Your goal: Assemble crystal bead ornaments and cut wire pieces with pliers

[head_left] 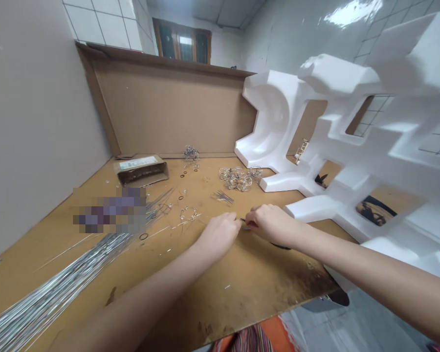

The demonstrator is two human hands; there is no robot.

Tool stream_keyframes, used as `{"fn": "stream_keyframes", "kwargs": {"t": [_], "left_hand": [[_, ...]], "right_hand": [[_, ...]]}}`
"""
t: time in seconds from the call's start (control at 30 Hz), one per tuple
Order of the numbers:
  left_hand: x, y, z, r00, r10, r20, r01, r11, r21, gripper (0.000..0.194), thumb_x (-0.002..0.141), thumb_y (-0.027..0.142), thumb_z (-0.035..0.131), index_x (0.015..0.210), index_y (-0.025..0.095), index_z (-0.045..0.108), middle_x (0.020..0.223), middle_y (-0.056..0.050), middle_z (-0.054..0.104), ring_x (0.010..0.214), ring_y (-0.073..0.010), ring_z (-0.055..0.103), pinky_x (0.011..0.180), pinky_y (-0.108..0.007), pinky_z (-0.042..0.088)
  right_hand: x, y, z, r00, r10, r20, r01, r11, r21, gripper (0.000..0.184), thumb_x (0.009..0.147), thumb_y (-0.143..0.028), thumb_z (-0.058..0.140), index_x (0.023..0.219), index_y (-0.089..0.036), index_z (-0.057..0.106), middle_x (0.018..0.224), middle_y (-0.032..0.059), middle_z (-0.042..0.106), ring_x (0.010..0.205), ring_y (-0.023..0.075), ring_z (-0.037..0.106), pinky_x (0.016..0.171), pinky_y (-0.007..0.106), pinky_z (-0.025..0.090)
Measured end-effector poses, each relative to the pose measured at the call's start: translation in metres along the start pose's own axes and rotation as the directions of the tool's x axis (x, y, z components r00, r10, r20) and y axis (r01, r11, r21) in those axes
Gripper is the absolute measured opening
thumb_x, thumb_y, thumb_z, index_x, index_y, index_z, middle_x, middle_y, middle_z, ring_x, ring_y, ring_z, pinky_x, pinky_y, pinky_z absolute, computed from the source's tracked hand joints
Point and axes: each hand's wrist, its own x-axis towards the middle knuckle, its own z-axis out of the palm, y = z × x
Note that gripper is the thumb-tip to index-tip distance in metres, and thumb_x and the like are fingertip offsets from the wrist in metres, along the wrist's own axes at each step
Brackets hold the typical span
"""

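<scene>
My left hand [222, 230] is closed in a pinch above the board, its fingertips close to those of the other hand. My right hand [267, 221] is also closed, and a thin dark tip [243, 220] shows between the two hands. What each hand holds is hidden by the fingers. A dark curved piece [280, 247] shows under my right wrist; I cannot tell whether it belongs to what the hand grips. Just beyond the hands lie short cut wires [223, 197] and a heap of bent wire loops [237, 179].
A bundle of long straight wires [77, 271] lies at the left. Behind it stands an open small cardboard box [143, 171]. A second wire heap [191, 153] is at the back, near the cardboard wall [176, 107]. White foam packaging [322, 146] rises along the right. A dark ring [143, 236] lies mid-board.
</scene>
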Motion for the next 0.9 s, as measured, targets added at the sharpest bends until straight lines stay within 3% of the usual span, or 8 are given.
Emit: {"fn": "stream_keyframes", "kwargs": {"t": [0.13, 0.23, 0.3, 0.37, 0.43, 0.5, 0.63, 0.9], "left_hand": [[0.007, 0.001, -0.004, 1.000, -0.003, -0.012, 0.002, 0.993, -0.117, 0.028, 0.072, 0.009, 0.051, 0.047, 0.019, 0.045, 0.054, -0.002, 0.042, 0.053, -0.0153, 0.044, 0.057, -0.026, 0.034], [0.005, -0.008, -0.013, 0.999, -0.022, -0.031, 0.015, 0.972, -0.236, 0.021, 0.070, 0.015, 0.056, 0.050, 0.019, 0.051, 0.054, -0.002, 0.047, 0.052, -0.0142, 0.044, 0.056, -0.025, 0.035], [0.001, -0.016, -0.019, 0.998, -0.062, -0.026, 0.049, 0.939, -0.339, 0.014, 0.071, 0.021, 0.057, 0.058, 0.019, 0.057, 0.058, -0.002, 0.052, 0.055, -0.0139, 0.047, 0.056, -0.024, 0.036], [-0.005, -0.023, -0.022, 0.985, -0.174, 0.017, 0.159, 0.851, -0.501, 0.014, 0.074, 0.029, 0.055, 0.064, 0.019, 0.059, 0.057, 0.000, 0.053, 0.050, -0.0115, 0.047, 0.050, -0.022, 0.036], [-0.011, -0.026, -0.023, 0.947, -0.310, 0.086, 0.283, 0.673, -0.683, 0.017, 0.073, 0.034, 0.057, 0.068, 0.018, 0.057, 0.054, 0.003, 0.051, 0.039, -0.0076, 0.040, 0.041, -0.020, 0.033], [-0.016, -0.026, -0.021, 0.911, -0.390, 0.133, 0.325, 0.482, -0.813, 0.020, 0.070, 0.036, 0.060, 0.070, 0.016, 0.056, 0.053, 0.004, 0.051, 0.035, -0.0041, 0.033, 0.035, -0.018, 0.028], [-0.023, -0.028, -0.019, 0.894, -0.416, 0.166, 0.322, 0.337, -0.885, 0.021, 0.069, 0.034, 0.063, 0.073, 0.014, 0.058, 0.057, 0.003, 0.053, 0.034, -0.0010, 0.030, 0.033, -0.015, 0.023], [-0.028, -0.042, -0.010, 0.867, -0.480, 0.132, 0.348, 0.393, -0.851, 0.024, 0.071, 0.039, 0.060, 0.076, 0.015, 0.056, 0.051, 0.005, 0.051, 0.030, -0.0011, 0.029, 0.031, -0.015, 0.020]], "right_hand": [[0.002, -0.001, 0.003, 0.999, -0.028, -0.033, 0.030, 0.998, 0.048, 0.015, 0.077, -0.016, 0.052, 0.067, -0.017, 0.063, 0.067, 0.0061, 0.066, 0.058, 0.0159, 0.059, 0.051, 0.023, 0.030], [0.001, 0.008, 0.009, 1.000, 0.026, 0.007, -0.027, 0.929, 0.368, 0.017, 0.079, -0.021, 0.051, 0.065, -0.016, 0.061, 0.059, 0.0034, 0.064, 0.054, 0.0138, 0.058, 0.051, 0.022, 0.035], [-0.001, 0.015, 0.012, 0.990, 0.079, 0.118, -0.137, 0.752, 0.644, 0.020, 0.079, -0.028, 0.052, 0.067, -0.016, 0.060, 0.053, 0.0011, 0.061, 0.049, 0.0121, 0.057, 0.049, 0.022, 0.039], [-0.001, 0.019, 0.015, 0.972, 0.078, 0.223, -0.231, 0.497, 0.836, 0.023, 0.077, -0.036, 0.055, 0.069, -0.015, 0.059, 0.052, -0.0001, 0.059, 0.046, 0.0113, 0.057, 0.047, 0.022, 0.043], [-0.002, 0.019, 0.016, 0.965, 0.055, 0.258, -0.263, 0.287, 0.921, 0.029, 0.070, -0.042, 0.061, 0.069, -0.014, 0.058, 0.054, -0.0001, 0.060, 0.047, 0.0108, 0.057, 0.047, 0.023, 0.046], [-0.001, 0.016, 0.017, 0.966, 0.047, 0.256, -0.260, 0.173, 0.950, 0.032, 0.066, -0.045, 0.065, 0.068, -0.013, 0.058, 0.057, 0.0003, 0.060, 0.047, 0.0097, 0.057, 0.047, 0.023, 0.047], [0.004, 0.010, 0.023, 0.968, 0.025, 0.250, -0.251, 0.113, 0.961, 0.031, 0.066, -0.042, 0.067, 0.070, -0.012, 0.059, 0.061, 0.0005, 0.061, 0.047, 0.0080, 0.056, 0.045, 0.021, 0.045], [0.013, 0.006, 0.041, 0.977, -0.008, 0.213, -0.209, 0.161, 0.965, 0.028, 0.073, -0.041, 0.060, 0.072, -0.013, 0.055, 0.060, -0.0004, 0.059, 0.041, 0.0061, 0.052, 0.038, 0.017, 0.039]]}}
